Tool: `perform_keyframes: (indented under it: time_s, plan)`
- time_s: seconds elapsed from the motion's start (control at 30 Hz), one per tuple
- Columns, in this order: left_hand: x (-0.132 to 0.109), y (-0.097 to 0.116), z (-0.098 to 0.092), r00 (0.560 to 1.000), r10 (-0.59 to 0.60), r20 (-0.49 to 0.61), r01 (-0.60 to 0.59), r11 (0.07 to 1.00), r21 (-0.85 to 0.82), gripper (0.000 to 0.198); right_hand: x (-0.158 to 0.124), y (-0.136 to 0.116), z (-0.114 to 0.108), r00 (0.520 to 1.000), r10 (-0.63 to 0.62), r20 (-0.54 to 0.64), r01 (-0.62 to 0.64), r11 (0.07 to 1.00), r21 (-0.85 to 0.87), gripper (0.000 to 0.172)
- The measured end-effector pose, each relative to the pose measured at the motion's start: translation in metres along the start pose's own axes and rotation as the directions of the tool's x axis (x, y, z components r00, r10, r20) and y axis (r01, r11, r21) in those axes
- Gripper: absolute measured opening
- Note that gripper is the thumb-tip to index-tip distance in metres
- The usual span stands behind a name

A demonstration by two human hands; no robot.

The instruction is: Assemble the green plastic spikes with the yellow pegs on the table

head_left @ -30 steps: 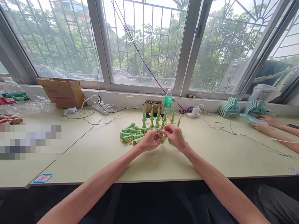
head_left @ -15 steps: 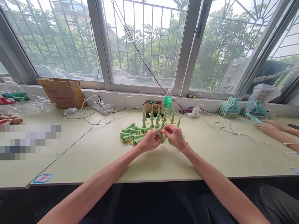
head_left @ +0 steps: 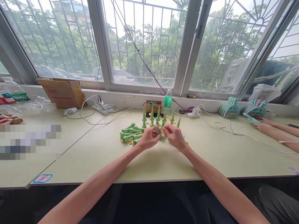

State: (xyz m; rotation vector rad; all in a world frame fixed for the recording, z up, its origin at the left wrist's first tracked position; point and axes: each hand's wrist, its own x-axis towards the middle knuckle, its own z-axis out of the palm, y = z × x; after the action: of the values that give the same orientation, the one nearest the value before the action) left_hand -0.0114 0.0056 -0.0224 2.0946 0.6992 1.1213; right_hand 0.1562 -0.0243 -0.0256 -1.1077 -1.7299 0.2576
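Observation:
My left hand (head_left: 149, 138) is closed round a green watering spike (head_left: 157, 130), whose pointed tip leans up to the left. Just to its right, the thumb and fingers of my right hand (head_left: 174, 136) are pinched; whatever they hold is too small to make out. Behind my hands several upright green watering spikes (head_left: 144, 118) with yellow valve parts stand in rows, partly covered by my fingers. Left of my left hand lies a pile of green spike bodies (head_left: 128, 137), on their sides, with yellow bits among them.
A green-labelled bottle (head_left: 168, 100) and a small cardboard box (head_left: 153, 107) stand by the window. White cables and a power strip (head_left: 102, 109) lie at the back left. At the right, another person's hands (head_left: 263, 124) hold a light-blue piece near stacked light-blue plastic pieces (head_left: 230, 108).
My left hand has drawn slightly left with the watering spike, opening a small gap to my right hand. The spike's tip now leans further left. The other person's hands shifted slightly left.

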Motion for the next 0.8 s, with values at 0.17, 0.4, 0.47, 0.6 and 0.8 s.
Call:
perform_keyframes:
  time_s: [0.17,0.4,0.47,0.6,0.8]
  plan:
    - [-0.0002,-0.0004,0.0002,1.000,0.016,0.003,-0.016,1.000,0.006,0.005,0.0004,-0.0004,-0.0004,1.000,-0.015,0.005,0.015,1.000,-0.007,0.021]
    - [-0.0013,-0.0057,0.0023,0.997,0.077,0.023,-0.078,0.993,0.090,0.003,0.0004,0.0053,0.0019,1.000,0.004,0.031,-0.003,1.000,-0.028,0.020]
    - [-0.0016,-0.0071,0.0026,0.995,0.097,0.027,-0.099,0.988,0.119,0.003,0.0002,0.0049,0.0018,0.999,0.007,0.040,-0.006,0.999,-0.035,0.020]
    - [-0.0019,-0.0078,0.0026,0.991,0.128,0.043,-0.134,0.977,0.164,0.003,-0.0003,0.0024,0.0007,0.998,0.023,0.052,-0.020,0.999,-0.049,0.023]
    - [-0.0033,-0.0071,0.0025,0.988,0.143,0.067,-0.153,0.972,0.177,0.003,-0.0008,0.0006,-0.0008,0.997,0.040,0.066,-0.038,0.998,-0.042,0.020]
